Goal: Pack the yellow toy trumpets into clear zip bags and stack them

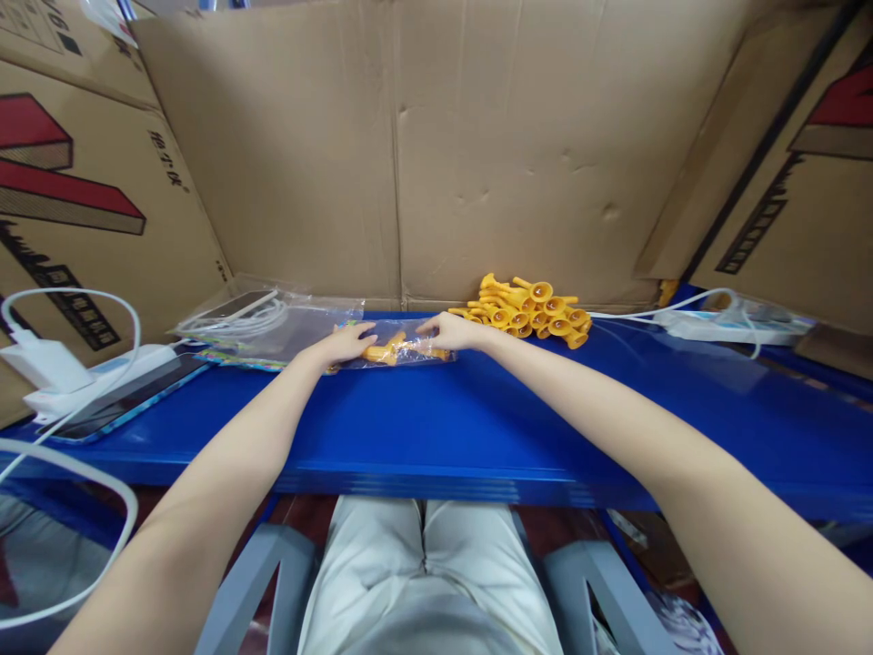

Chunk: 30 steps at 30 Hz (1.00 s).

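A clear plastic bag [413, 353] lies on the blue table in front of me, with yellow plastic pieces [390, 348] inside. My left hand [349, 343] rests on the bag's left end, fingers stretched over it. At the other end, my right hand [451, 331] is closed, its fingertips pinching the bag; the wrist hides part of them. Just beyond the right hand is a pile of yellow horn-shaped plastic pieces [528, 309] with flared, hollow ends. Flat clear bags [293, 327] lie to the left of my left hand.
Cardboard [409, 155] walls in the back and both sides of the blue table [436, 437]. On the left are a phone [129, 396], a white charger [47, 364] and looping cables. A white power strip [733, 326] lies at the right.
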{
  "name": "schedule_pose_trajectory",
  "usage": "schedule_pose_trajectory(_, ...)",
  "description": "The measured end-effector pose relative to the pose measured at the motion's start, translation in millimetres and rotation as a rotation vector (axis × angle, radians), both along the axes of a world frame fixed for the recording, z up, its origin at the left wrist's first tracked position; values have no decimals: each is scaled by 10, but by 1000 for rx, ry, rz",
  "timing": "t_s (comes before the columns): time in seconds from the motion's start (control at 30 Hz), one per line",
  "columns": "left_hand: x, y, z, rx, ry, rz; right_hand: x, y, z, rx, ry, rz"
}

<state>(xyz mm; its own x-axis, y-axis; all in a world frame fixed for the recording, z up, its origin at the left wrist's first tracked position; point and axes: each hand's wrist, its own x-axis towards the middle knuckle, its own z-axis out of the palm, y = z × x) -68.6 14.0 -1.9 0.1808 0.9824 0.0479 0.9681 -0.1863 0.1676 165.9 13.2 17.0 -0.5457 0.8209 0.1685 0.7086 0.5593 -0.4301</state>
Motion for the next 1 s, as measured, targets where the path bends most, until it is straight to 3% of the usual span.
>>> schedule_pose_trajectory(0.2,-16,13,-12,5,-1,-29,259,-74,99,-169,-121,36)
schedule_pose_trajectory(0.43,18,-39,20,-22,-9,-32,268,-89,-66,-296,216,-2)
schedule_pose_trajectory(0.63,23,-41,11,-30,-53,-73,126,-45,-183,-107,289,-176)
schedule_pose_trajectory(0.83,92,-56,-34,-12,-108,-136,-4,-70,-208,-254,419,-43)
schedule_pose_trajectory(1.0,195,-70,-67,-6,-114,-194,-21,-21,-316,-170,505,-48)
